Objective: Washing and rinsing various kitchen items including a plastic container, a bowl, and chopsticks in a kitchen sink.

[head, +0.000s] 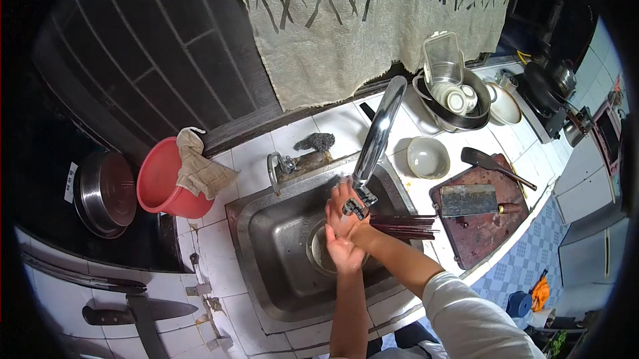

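Over the steel sink [279,249], both bare hands are pressed together beneath the chrome faucet [382,134]. My left hand [344,254] comes up from below with its palm turned upward. Across it lies my right hand [347,212], partly covered by the faucet's spout head. A bundle of dark chopsticks [404,226] sticks out to the right from between the hands, past the sink's right rim. Their other ends are hidden by the hands. Under the hands, a round bowl [315,251] sits in the sink, mostly covered from view.
Right of the sink, a cleaver [469,200] and a spatula [477,158] rest on a cutting board [479,244]. Behind are a white bowl [428,157] and a pot [479,109] of dishes. A red bucket [157,179] with a cloth [202,169] stands left; a knife [167,310] is nearer.
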A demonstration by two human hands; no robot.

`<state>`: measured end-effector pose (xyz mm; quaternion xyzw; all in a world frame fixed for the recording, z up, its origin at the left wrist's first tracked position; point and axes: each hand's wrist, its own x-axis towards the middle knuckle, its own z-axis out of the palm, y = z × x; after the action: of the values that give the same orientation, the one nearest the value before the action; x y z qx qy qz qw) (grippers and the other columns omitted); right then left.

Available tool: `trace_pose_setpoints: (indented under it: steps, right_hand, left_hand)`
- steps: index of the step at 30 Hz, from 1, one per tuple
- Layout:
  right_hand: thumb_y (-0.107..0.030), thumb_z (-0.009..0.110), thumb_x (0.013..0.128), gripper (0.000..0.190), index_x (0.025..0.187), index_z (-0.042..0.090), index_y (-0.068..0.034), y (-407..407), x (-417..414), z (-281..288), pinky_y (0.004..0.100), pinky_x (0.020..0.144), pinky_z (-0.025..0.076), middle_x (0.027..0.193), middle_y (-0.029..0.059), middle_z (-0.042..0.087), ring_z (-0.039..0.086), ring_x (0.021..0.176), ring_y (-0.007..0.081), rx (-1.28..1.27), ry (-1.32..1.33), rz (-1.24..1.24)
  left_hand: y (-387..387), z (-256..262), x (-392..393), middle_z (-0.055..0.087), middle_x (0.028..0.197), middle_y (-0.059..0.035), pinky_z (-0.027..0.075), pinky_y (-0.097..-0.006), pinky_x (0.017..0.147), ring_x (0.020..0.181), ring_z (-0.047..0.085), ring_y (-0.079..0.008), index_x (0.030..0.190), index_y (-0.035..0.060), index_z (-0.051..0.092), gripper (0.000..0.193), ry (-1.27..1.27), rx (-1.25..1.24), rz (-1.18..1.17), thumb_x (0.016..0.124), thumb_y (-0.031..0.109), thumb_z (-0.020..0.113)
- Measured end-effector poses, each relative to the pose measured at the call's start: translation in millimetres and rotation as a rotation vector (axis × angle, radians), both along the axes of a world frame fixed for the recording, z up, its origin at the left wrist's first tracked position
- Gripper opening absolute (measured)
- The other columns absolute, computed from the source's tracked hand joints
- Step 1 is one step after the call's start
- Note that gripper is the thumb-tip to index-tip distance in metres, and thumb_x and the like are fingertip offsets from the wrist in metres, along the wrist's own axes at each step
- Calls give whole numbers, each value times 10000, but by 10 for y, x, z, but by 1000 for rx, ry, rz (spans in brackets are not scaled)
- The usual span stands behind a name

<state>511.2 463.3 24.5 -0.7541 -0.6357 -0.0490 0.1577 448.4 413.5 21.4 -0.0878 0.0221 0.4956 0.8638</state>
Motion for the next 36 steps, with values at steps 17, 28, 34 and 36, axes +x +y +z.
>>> trace_pose_setpoints:
  steps: [17,28,34,36]
  right_hand:
    - [-623,378,790,595,1012,542,-97,-487,493,372,427,694,467,774,168,600,597,769,355,-310,148,584]
    - [-281,476,831,258,892,605,-67,-429,-127,474,410,778,446,812,185,612,590,801,341,-225,779,-16]
    - [-315,427,850,279,909,604,-107,-308,-127,587,408,820,427,838,141,624,570,890,308,-431,539,281]
    - [-288,446,852,253,857,604,-92,-249,61,162,343,637,466,701,78,614,592,716,212,-81,457,685]
  left_hand:
    - [634,-92,-1228,208,398,52,206,-234,410,355,188,-91,457,188,241,501,216,-241,354,901,387,361]
    - [505,-42,-812,281,427,51,294,-247,485,407,297,-96,487,166,309,429,167,-265,363,875,320,411]
    - [380,-235,-793,243,413,48,275,-255,489,393,272,-93,450,162,270,420,-25,-269,376,845,229,397]
    - [349,-197,-704,234,410,47,271,-254,487,385,260,-91,457,161,274,414,-85,-226,367,846,226,397]
